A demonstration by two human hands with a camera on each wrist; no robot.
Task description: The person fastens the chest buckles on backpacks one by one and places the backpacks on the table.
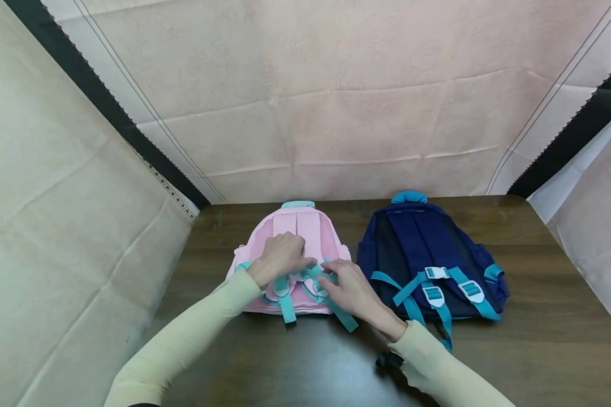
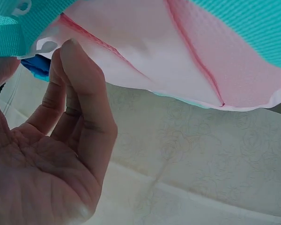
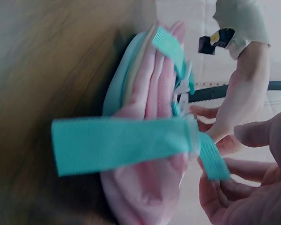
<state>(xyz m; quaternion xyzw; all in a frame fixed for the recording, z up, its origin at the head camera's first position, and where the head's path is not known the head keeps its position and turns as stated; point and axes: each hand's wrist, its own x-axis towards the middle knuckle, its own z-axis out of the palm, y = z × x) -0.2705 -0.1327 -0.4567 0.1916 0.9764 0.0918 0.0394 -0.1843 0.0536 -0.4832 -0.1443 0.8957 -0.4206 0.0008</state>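
Observation:
A small pink backpack (image 1: pixel 313 229) with teal straps lies on the table, its strap side up. My left hand (image 1: pixel 281 255) is over its middle, and in the left wrist view its curled fingers and thumb pinch at a white plastic buckle (image 2: pixel 46 45) on a teal strap. From the right side, my right hand (image 1: pixel 347 285) reaches in with thumb and fingers apart. Its fingers touch a teal strap end (image 3: pixel 214 161), which hangs between them and the thumb. Loose strap tails (image 1: pixel 287 305) hang over the pack's near edge. The fingers partly hide the buckle.
To the right lies a navy backpack (image 1: pixel 412 237), with blue straps and white buckles (image 1: pixel 470 290) across its front. The brown wooden table (image 1: pixel 550 271) is bounded by pale fabric walls (image 1: pixel 336 113) at the back and both sides.

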